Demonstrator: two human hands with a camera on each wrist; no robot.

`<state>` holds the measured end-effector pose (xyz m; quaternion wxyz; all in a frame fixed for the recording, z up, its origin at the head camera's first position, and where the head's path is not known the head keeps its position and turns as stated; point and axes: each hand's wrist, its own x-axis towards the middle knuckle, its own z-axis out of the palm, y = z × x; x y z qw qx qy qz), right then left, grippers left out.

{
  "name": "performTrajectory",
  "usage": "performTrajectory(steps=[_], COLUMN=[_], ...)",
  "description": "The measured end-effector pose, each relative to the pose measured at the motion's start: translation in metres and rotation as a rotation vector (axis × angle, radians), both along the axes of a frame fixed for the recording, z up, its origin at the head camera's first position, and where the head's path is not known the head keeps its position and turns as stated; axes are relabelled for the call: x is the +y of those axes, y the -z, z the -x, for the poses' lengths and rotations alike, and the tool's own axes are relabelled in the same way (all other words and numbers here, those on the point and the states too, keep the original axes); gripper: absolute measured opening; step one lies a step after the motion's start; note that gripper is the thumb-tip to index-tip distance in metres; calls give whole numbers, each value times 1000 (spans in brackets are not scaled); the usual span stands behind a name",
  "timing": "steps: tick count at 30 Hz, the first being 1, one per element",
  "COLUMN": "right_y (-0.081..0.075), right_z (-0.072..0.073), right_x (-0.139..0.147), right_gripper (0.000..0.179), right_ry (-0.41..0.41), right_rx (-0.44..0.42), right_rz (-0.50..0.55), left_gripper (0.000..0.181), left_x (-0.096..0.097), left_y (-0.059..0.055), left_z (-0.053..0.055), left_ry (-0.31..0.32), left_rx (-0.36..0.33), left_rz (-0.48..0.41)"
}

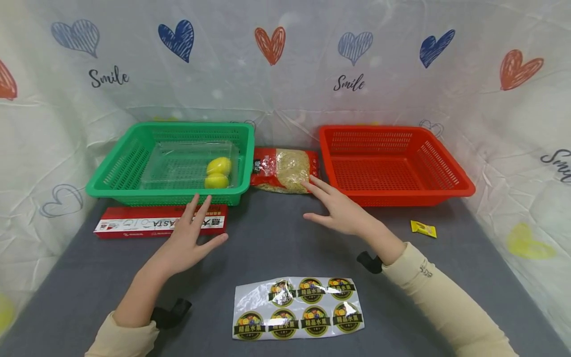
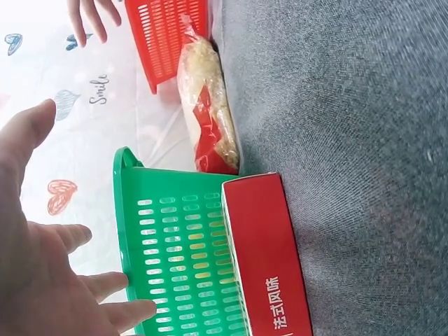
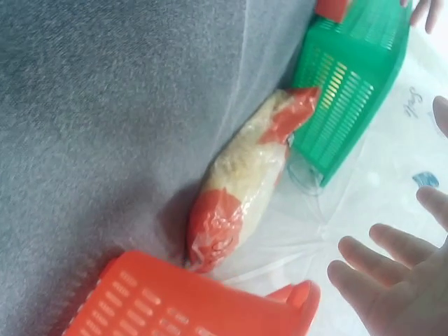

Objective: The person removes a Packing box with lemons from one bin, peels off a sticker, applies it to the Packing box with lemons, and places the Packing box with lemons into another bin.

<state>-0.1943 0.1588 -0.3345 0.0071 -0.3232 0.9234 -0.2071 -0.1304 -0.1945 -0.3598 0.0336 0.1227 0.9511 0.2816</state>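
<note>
My left hand (image 1: pixel 189 243), fingers spread and holding nothing, hovers over the red pasta box (image 1: pixel 134 220) near the front of the green basket (image 1: pixel 111 173). Inside that basket lies a clear plastic tray (image 1: pixel 178 158) with two yellow lemon-like fruits (image 1: pixel 217 181) at its right end. My right hand (image 1: pixel 341 210) is also empty with its fingers extended. In the head view its fingertips overlap the red-and-clear bag of pale dry food (image 1: pixel 290 168), which lies between the two baskets. The left wrist view shows the left fingers (image 2: pixel 105 283) beside the green basket's wall.
A red basket (image 1: pixel 379 173) with nothing in it stands at the back right. A small yellow packet (image 1: pixel 424 228) lies in front of it. Nearest me is a sheet of round fruit stickers (image 1: pixel 299 310) on the grey cloth. A white patterned curtain (image 1: pixel 308 99) hangs behind.
</note>
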Motion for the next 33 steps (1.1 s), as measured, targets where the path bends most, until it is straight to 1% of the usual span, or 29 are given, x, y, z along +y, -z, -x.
performTrajectory(steps=[7,14,19,22,25,30,33], right_y=[3,3,2,1,1,0,0], right_z=[5,12,17,20,23,26,28], right_x=[-12,-25,-34,-38,-43,-51,-57], right_gripper=[74,75,73,72,71,70,70], right_ry=[-5,-30,-42,-54,-62,-54,-57], right_rx=[-11,-3,-7,3,3,-12,-16], right_rz=[-16,-18,10,21,29,31,29], left_gripper=[94,89,83,77,72,68,67], left_x=[-4,-9,-10,-10,-9,-8,-8], left_y=[2,5,6,6,5,3,2], left_z=[-1,3,8,11,14,18,20], left_ry=[-10,-6,-35,-68,-116,-207,-242], left_rx=[-46,-49,-38,-37,-64,-146,-202], left_rz=[-59,-115,-158,-225,-320,-468,-596])
